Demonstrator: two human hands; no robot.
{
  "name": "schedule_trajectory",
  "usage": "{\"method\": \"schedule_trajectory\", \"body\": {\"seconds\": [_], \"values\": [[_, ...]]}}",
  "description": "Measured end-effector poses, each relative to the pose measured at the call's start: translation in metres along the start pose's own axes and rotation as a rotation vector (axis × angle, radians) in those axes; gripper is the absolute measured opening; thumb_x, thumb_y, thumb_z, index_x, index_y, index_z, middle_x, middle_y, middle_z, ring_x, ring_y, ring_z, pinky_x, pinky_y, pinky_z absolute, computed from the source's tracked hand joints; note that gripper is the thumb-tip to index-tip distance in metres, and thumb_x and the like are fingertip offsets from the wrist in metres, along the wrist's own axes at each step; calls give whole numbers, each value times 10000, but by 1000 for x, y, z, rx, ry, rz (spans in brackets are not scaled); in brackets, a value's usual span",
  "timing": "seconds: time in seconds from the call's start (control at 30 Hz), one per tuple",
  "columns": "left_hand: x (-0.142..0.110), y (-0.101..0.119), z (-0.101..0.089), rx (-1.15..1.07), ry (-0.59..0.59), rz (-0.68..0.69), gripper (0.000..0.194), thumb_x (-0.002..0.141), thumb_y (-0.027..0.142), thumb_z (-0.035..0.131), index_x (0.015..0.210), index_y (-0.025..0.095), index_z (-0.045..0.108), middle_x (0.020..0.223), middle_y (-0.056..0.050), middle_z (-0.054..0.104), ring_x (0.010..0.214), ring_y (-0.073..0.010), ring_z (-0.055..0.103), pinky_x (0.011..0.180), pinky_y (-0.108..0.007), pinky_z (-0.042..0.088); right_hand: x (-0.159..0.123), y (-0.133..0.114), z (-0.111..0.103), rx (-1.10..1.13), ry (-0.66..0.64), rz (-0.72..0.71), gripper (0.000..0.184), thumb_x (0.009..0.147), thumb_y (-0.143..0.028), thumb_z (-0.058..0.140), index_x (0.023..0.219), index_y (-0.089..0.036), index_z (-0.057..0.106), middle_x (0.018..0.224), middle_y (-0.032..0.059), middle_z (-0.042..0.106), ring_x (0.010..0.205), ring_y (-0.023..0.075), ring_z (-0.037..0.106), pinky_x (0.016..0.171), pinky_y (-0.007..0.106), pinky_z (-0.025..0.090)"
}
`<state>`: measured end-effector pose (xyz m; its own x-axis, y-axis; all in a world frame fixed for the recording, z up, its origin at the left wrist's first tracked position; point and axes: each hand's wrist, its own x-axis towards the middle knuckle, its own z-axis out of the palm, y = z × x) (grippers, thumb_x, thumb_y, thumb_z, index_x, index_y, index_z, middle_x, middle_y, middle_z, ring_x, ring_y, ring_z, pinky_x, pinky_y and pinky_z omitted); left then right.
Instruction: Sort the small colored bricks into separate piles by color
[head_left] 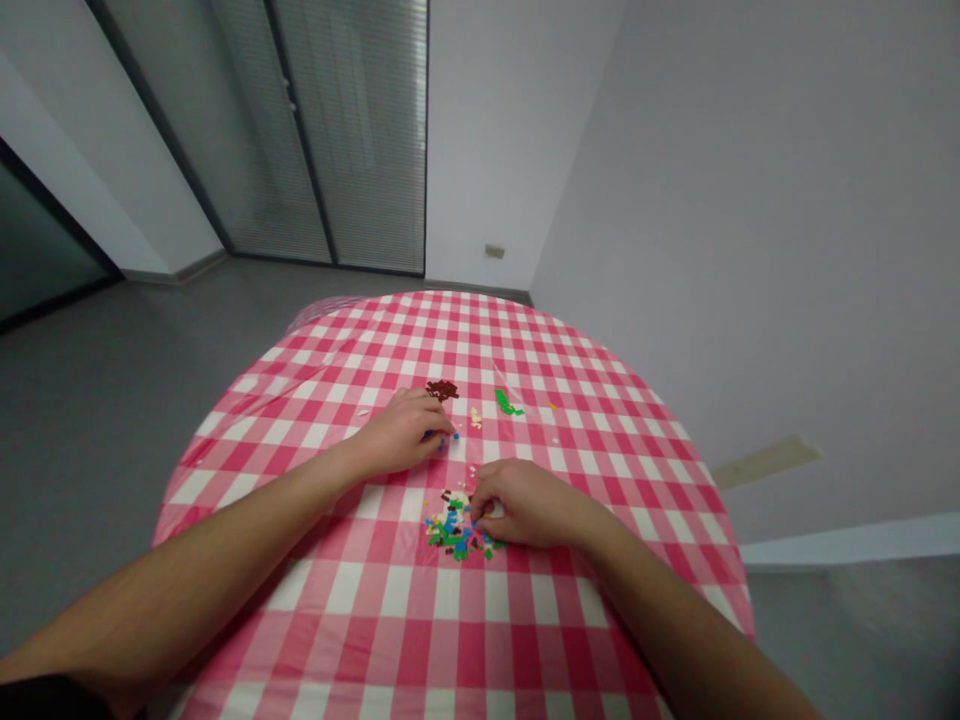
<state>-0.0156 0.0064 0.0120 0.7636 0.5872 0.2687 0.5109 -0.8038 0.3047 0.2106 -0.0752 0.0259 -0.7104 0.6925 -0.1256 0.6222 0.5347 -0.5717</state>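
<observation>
Apparently, the head view catches you partway through parting small coloured pieces, perhaps toy bricks though too small to be sure, on the red-and-white checked tablecloth (360,600). Near you lies the mixed heap (454,540), with green, blue, brown, cream and a little yellow jumbled together; that looks like the share left to do. Beyond it, single-colour groups suggest what is done: a dark brown pile (442,390) just past your left fingers, a green cluster (507,403) farther right, and a few cream pieces (476,418) between the two. Some blue pieces (456,436) lie by your left fingertips, partly covered, so you can't count that group from here. A few pale bits (472,470) sit between your hands, and a lone orange piece (552,405) lies off to the right. Your left hand (409,430) is loosely curled, fingertips low at the blue pieces; whether it pinches one, I can't tell. Your right hand (525,500) has thumb and forefinger bent close together at the heap's right edge; the fingers hide whether a piece is between them. By my judgement, a good part of the sorting remains.
</observation>
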Motion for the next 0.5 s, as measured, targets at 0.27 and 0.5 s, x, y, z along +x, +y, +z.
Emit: {"method": "schedule_trajectory", "body": {"seconds": [0.27, 0.5], "values": [[2, 0, -2, -39, 30, -45, 230, 852, 135, 520, 907, 218, 727, 878, -34, 699, 892, -218, 595, 821, -386, 404, -2, -5, 0, 46, 66, -62, 117, 660, -94, 640, 721, -171, 704, 751, 24, 685, 666, 136, 589, 624, 243, 425], [1, 9, -3, -112, 103, 48, 244, 871, 137, 508, 994, 200, 709, 932, -61, 706, 878, -200, 616, 829, -372, 461, 12, 11, 5, 644, 472, 239, 80, 721, -249, 682, 737, -174, 660, 574, -12, 616, 485, 103, 536, 466, 223, 415]]}}
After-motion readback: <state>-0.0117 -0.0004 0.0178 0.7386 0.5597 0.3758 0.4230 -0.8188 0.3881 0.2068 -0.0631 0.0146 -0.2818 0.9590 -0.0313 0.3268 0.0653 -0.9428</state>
